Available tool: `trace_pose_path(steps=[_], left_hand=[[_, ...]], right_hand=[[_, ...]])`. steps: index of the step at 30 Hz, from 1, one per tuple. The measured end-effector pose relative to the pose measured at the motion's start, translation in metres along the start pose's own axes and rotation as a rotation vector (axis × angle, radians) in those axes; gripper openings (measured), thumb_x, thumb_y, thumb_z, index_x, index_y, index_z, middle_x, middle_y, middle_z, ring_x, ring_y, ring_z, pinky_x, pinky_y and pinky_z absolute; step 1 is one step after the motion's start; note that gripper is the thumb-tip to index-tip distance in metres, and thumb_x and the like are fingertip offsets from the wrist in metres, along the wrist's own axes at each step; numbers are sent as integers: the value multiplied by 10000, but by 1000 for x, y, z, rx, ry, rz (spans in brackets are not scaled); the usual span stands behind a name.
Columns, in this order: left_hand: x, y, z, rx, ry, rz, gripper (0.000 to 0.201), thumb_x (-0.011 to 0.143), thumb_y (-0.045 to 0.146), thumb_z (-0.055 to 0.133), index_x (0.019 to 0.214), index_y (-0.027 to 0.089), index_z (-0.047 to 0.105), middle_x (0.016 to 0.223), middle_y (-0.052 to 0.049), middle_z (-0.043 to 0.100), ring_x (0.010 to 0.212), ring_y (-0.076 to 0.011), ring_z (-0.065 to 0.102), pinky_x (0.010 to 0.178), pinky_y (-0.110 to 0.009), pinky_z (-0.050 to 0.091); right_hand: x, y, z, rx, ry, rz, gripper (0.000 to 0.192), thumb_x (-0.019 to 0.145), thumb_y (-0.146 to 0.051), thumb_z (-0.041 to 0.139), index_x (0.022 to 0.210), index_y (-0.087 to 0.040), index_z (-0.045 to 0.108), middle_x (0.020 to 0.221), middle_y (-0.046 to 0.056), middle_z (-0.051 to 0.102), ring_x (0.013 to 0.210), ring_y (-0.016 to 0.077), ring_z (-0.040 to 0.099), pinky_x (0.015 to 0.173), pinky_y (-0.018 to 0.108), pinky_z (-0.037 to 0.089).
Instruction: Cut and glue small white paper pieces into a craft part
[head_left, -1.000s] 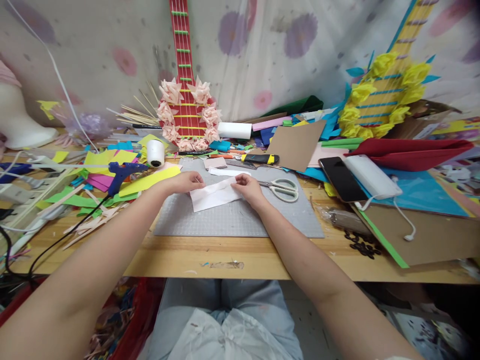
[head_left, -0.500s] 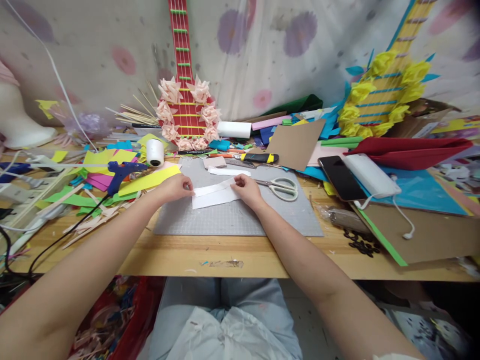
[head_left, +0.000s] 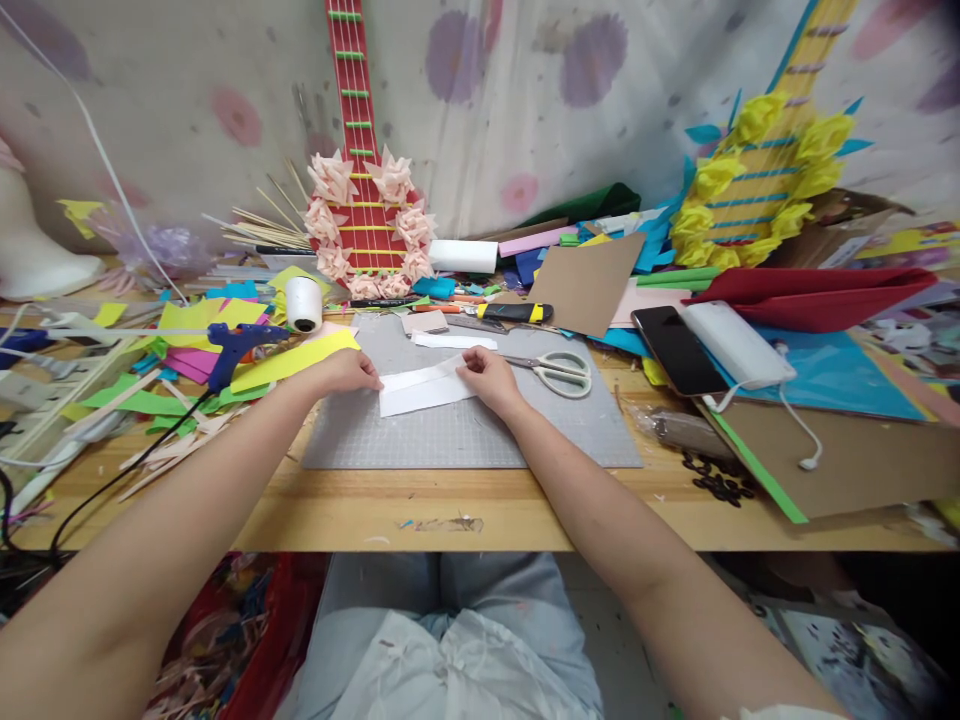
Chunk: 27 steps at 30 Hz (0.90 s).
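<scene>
A white paper strip [head_left: 424, 392] with a lengthwise crease or overlapping layer lies over the grey cutting mat [head_left: 405, 445]. My left hand [head_left: 351, 372] pinches its left end between thumb and fingers. At the right end, my right hand [head_left: 486, 378] has its fingertips closed on the upper edge. Just behind the strip rests a narrower white paper piece [head_left: 454, 342]. Scissors [head_left: 561, 374] with pale handles lie to the right of my right hand, blades pointing left and partly hidden behind it.
A blue glue gun [head_left: 231, 350] stands at left among coloured paper scraps. Behind the mat are a yellow-black utility knife [head_left: 517, 312] and a red paper guitar [head_left: 367, 225] with pink flowers. A phone [head_left: 679, 350] and small black pieces [head_left: 720, 483] lie at right.
The view has shifted slightly, so everything sits a little further left. Both hands keep their hold on the paper strip, with the left fingers a bit more extended along its end.
</scene>
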<state>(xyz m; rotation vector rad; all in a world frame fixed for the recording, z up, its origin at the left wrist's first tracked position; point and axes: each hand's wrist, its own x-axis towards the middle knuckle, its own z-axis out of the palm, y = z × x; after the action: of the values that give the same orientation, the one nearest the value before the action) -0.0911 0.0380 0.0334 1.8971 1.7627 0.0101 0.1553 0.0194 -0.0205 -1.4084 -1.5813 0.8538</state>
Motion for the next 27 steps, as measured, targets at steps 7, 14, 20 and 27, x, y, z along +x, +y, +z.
trace_pose_path(steps=[7,14,20,27], left_hand=[[-9,10,-7,-39,-9,-19,251,486,399,598,614,185,627,630,-5,612,656,-159,515,565,-239,360],[-4,9,-8,-28,-5,-33,227,476,380,599,601,193,624,638,-2,620,662,-160,527,565,-234,366],[1,6,-5,13,8,-27,213,473,377,599,589,199,619,614,0,614,640,-157,527,551,-232,365],[0,6,-5,31,14,-19,230,481,394,592,603,199,609,621,-2,614,638,-158,530,543,-233,365]], right_hand=[[-1,-1,-1,-23,1,-15,135,645,-214,522,774,-192,556,686,-22,575,634,111,514,613,244,388],[-1,-1,0,-22,-5,-16,137,647,-212,518,777,-193,555,689,-22,578,632,111,517,609,242,392],[-1,-1,0,-20,-11,-20,140,650,-215,516,781,-193,558,695,-18,581,639,114,523,611,242,394],[-2,-2,-1,-28,-5,-17,140,645,-216,514,775,-195,560,696,-20,584,643,114,523,617,242,395]])
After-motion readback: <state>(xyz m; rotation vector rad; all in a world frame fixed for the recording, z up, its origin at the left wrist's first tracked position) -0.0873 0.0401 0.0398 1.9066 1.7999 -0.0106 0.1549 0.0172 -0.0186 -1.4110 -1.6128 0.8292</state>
